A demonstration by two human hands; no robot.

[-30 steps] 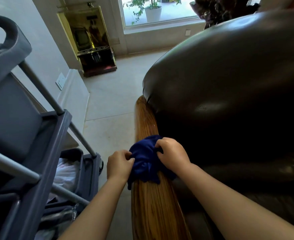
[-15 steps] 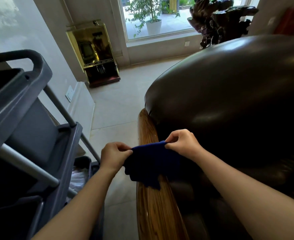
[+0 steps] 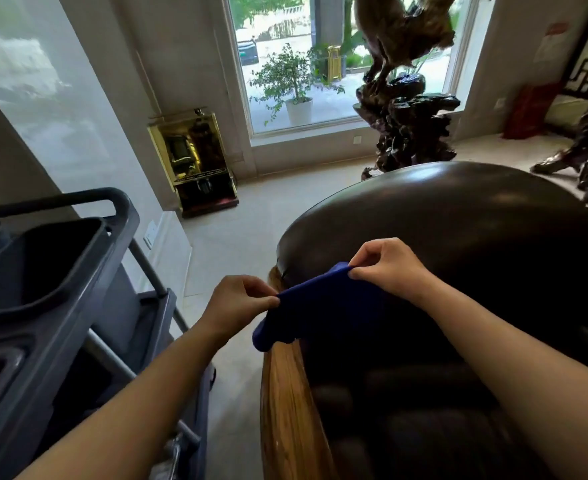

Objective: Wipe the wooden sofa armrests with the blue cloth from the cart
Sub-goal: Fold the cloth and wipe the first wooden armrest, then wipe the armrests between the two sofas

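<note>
Left hand: the left hand point(image 3: 239, 303) pinches one end of the blue cloth point(image 3: 315, 306) between thumb and fingers, out past the outer edge of the armrest point(image 3: 287, 410), over the floor.
Right hand: the right hand point(image 3: 388, 268) pinches the other end of the cloth, held higher, in front of the sofa's dark leather cushion point(image 3: 441, 223).
Cloth: stretched between both hands, slanting up toward the right; its lower folds hang down to the top of the armrest, and whether they touch the wood cannot be told.
Armrest: glossy brown wood with visible grain, running from the lower edge of view up under the cloth; its far end shows just beyond the cloth, beside the cushion.
Cart: the grey cart point(image 3: 78, 271) stands just beside the armrest on the left, with a dark bin in its top shelf and a handle bar at its far end.
Background: a window point(image 3: 320, 57) with a potted plant point(image 3: 294, 88) outside, a gold cabinet point(image 3: 195, 157) at the wall, a dark carved sculpture point(image 3: 407, 109) behind the sofa.
</note>
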